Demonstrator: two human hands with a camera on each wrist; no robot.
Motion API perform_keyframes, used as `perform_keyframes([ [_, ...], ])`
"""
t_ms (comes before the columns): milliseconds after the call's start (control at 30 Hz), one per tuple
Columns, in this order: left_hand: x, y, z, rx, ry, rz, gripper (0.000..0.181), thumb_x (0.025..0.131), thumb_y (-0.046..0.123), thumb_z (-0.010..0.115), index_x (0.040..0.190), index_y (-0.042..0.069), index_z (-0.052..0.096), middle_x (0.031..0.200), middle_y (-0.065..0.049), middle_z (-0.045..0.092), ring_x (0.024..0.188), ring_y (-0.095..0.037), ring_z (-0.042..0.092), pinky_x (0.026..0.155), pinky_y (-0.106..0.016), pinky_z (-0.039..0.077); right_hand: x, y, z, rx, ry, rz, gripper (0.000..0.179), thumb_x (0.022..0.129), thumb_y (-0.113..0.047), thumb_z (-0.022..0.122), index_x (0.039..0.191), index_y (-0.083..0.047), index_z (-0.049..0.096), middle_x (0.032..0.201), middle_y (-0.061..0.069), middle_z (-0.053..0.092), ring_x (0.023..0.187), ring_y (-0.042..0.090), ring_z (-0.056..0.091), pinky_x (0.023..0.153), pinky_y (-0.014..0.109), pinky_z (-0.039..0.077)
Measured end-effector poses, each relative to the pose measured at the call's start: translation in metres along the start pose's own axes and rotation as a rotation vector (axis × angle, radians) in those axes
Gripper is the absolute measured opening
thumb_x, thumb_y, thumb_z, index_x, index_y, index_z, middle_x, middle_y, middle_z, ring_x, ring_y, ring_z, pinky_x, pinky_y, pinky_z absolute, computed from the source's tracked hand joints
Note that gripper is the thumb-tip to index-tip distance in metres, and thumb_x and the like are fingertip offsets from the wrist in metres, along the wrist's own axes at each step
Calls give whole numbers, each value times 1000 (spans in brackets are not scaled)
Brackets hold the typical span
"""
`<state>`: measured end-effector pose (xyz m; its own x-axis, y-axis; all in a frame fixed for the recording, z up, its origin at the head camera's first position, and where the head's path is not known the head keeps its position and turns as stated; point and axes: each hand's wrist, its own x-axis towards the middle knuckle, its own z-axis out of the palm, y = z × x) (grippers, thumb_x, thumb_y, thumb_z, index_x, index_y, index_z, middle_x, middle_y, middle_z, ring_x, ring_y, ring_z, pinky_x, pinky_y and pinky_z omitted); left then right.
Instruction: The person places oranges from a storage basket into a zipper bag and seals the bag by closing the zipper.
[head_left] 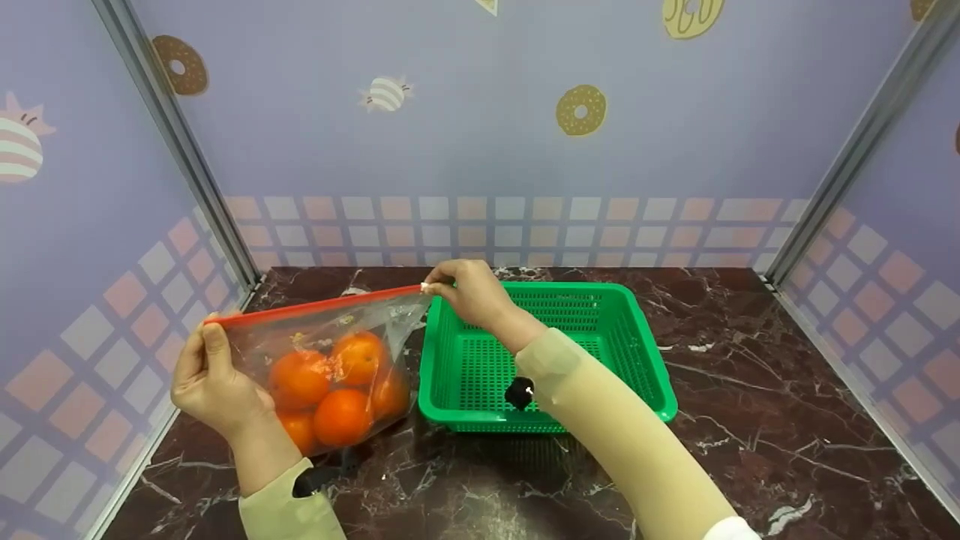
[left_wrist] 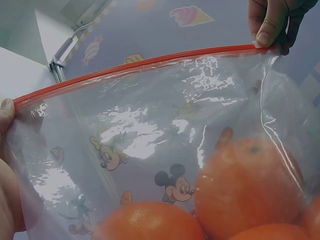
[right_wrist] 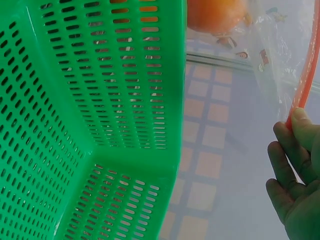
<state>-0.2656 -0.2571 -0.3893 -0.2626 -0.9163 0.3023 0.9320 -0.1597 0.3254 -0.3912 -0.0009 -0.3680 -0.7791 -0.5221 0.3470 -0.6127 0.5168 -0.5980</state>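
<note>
A clear zip bag [head_left: 255, 349] with a red zip strip [head_left: 315, 304] hangs between both hands, several oranges [head_left: 343, 417] lying in its lower part. My left hand [head_left: 221, 382] pinches the strip's left end between thumb and fingers. At the other end, a small white slider sits by the fingertips of my right hand [head_left: 480, 296], which pinch that corner. The strip is stretched taut and slopes up to the right. In the left wrist view, cartoon figures are printed on the bag [left_wrist: 135, 135], and the strip's edges appear pressed together along its length.
A green perforated plastic basket [head_left: 652, 352] stands right of the bag, under my right forearm, and I see nothing inside it. The dark marbled tabletop [head_left: 750, 420] is bounded by patterned walls [head_left: 480, 150] at the back and both sides.
</note>
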Motion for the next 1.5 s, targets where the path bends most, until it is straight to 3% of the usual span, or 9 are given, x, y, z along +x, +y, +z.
perform_keyframes([
  [367, -1, 0, 1, 15, 8, -8, 13, 83, -8, 77, 92, -18, 75, 81, -21, 78, 75, -29, 77, 78, -34, 63, -3, -3, 4, 54, 19, 78, 18, 100, -26, 68, 109, -13, 77, 107, 4, 77, 99, 19, 71, 88, 35, 58],
  [600, 0, 1, 1, 40, 68, 5, 12, 84, -9, 76, 93, -17, 76, 82, -17, 79, 73, -24, 76, 75, -31, 62, -16, -46, 4, 79, 48, 137, 27, 97, -21, 73, 119, -10, 61, 110, 8, 65, 100, 20, 66, 87, 31, 56],
  [833, -9, -1, 8, 63, 26, 1, 18, 85, -8, 76, 96, -22, 72, 80, -20, 78, 74, -27, 77, 74, -33, 63, -41, -102, 25, 220, -433, 127, 29, 104, -17, 62, 129, -4, 67, 107, 10, 77, 84, 20, 75, 67, 21, 56],
  [967, -20, 1, 18, 97, -81, -16, 13, 86, -12, 73, 94, -21, 73, 83, -19, 78, 74, -27, 78, 74, -33, 63, -49, -114, 43, 353, -583, 209, 48, 106, -16, 59, 151, -5, 49, 136, 10, 69, 95, 21, 77, 74, 29, 59],
  [1133, -37, 10, 31, 229, -347, -35, 14, 86, -12, 74, 94, -24, 70, 86, -15, 80, 77, -21, 79, 73, -29, 63, -50, -117, 54, 504, -616, 345, 68, 102, -20, 65, 161, -9, 33, 153, 10, 55, 105, 20, 75, 97, 41, 58],
  [1200, -46, 15, 37, 340, -444, -30, 18, 87, -9, 76, 94, -24, 70, 86, -9, 81, 78, -16, 79, 73, -25, 62, -50, -116, 56, 554, -594, 368, 73, 100, -21, 67, 161, -7, 31, 151, 11, 56, 106, 19, 73, 99, 41, 57],
  [1300, -61, 19, 45, 551, -559, -8, 15, 86, -5, 78, 94, -17, 73, 88, -5, 81, 77, -5, 76, 70, -17, 59, -47, -113, 60, 625, -536, 362, 69, 99, -19, 67, 159, -8, 35, 142, 9, 61, 96, 17, 69, 80, 35, 61],
  [1400, -75, 16, 49, 788, -660, 79, 8, 85, -1, 81, 93, -4, 80, 87, -6, 81, 75, -1, 73, 67, -11, 54, -43, -106, 65, 661, -427, 313, 50, 98, -15, 66, 146, -6, 54, 124, 8, 68, 83, 12, 62, 63, 26, 54],
  [1500, -86, 6, 49, 956, -737, 203, 9, 84, 3, 83, 93, 4, 83, 88, -10, 81, 77, -13, 77, 72, -18, 57, -37, -96, 72, 657, -305, 231, 32, 100, -12, 63, 129, 0, 65, 116, 13, 70, 86, 6, 58, 72, 18, 51],
])
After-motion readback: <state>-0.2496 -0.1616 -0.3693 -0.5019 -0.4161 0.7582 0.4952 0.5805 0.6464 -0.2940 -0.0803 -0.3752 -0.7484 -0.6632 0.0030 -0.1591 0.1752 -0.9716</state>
